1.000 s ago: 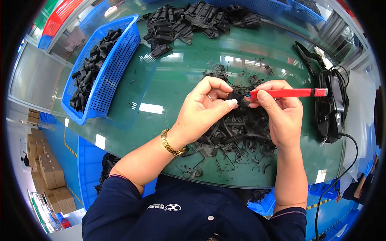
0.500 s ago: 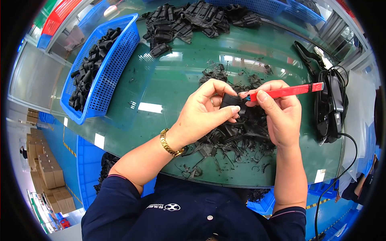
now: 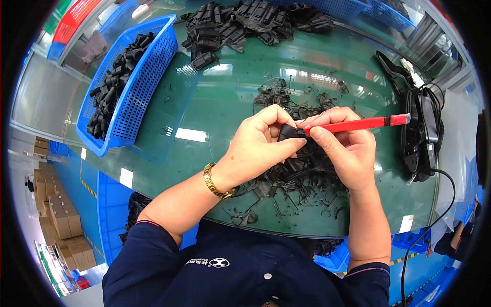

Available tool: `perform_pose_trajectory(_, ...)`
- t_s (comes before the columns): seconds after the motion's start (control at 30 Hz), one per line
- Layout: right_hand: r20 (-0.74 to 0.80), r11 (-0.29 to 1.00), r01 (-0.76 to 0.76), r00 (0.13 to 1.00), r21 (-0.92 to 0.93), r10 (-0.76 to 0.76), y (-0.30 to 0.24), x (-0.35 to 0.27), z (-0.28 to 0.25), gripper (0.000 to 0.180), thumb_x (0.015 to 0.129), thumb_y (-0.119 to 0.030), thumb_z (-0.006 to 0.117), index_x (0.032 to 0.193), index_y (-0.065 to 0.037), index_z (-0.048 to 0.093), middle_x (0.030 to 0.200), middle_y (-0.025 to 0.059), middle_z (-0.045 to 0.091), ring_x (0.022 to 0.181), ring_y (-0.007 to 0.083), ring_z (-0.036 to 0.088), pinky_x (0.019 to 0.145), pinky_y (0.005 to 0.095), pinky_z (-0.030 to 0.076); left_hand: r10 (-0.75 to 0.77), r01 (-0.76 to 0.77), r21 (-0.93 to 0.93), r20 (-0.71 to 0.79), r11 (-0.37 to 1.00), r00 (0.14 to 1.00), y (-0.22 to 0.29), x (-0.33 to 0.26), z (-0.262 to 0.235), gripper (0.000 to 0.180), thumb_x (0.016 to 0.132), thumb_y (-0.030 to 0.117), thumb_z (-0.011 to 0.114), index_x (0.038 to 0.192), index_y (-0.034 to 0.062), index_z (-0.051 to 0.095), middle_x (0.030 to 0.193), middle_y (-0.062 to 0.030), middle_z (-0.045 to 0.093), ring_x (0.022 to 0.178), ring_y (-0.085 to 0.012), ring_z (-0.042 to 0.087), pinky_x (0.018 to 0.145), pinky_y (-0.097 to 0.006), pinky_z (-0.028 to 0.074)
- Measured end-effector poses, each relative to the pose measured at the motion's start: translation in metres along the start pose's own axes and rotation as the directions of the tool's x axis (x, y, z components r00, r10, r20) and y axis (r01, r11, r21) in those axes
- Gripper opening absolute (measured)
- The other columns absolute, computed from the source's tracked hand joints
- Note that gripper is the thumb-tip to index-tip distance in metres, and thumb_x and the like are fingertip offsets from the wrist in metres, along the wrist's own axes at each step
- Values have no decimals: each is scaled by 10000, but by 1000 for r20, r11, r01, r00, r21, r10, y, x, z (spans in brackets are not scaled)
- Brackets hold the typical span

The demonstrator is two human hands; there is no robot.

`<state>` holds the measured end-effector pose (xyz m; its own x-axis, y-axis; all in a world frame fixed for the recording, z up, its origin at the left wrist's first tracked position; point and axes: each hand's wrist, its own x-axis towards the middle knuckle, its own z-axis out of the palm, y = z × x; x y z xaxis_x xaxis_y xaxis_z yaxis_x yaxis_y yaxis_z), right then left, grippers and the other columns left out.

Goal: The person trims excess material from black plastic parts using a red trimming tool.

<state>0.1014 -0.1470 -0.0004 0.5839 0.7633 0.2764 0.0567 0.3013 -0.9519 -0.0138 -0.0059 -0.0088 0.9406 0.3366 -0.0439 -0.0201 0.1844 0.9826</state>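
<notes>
Pinched between the thumb and fingers of my left hand [image 3: 261, 140] is a small black plastic tube-shaped part [image 3: 290, 133]. My right hand [image 3: 348, 148] grips a slim, flat red-handled tool [image 3: 363, 124] with a dark band near its outer end. The tool's tip meets the black part's right edge, and the fingers partly hide that contact. Under both hands lies a heap of black plastic scraps [image 3: 291, 176], with thin trimmings spread around it on the green table [image 3: 215, 112].
A blue perforated basket [image 3: 138, 97] full of black tubular parts stands at left. More black parts [image 3: 250, 23] are piled at the far edge. On the right lies a black corded device [image 3: 422, 133], its cable running off the table. Cardboard boxes [image 3: 64, 215] stand on the floor.
My right hand has moved slightly left and down, bringing the red tool's tip in against the black part. My left hand has barely shifted and still holds the part.
</notes>
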Motion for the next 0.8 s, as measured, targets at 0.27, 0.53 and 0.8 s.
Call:
perform_pose_trajectory(0.27,-23,999,19,1000,-36,-20,1,-1,4,95,841,21,649,933,32,628,926,106,653,852,159,647,735,242,522,-35,35,8,-24,999,999,3,-1,2,200,803,7,692,915,31,528,758,-9,614,656,-40,586,540,-178,449)
perform_pose_trajectory(0.53,318,500,606,775,-618,-547,18,0,7,273,678,13,664,940,54,603,916,189,596,825,312,651,707,354,567,-123,119,-74,-62,990,990,-1,-1,2,202,853,33,660,1002,8,525,846,-40,598,678,-80,594,532,-199,482)
perform_pose_trajectory(0.8,39,799,401,902,-449,-431,8,1,6,131,803,69,658,912,19,606,911,127,640,773,215,634,671,301,527,-70,66,-170,-14,983,997,5,-4,5,185,875,28,634,1024,5,528,883,-42,596,726,-93,593,595,-214,489)
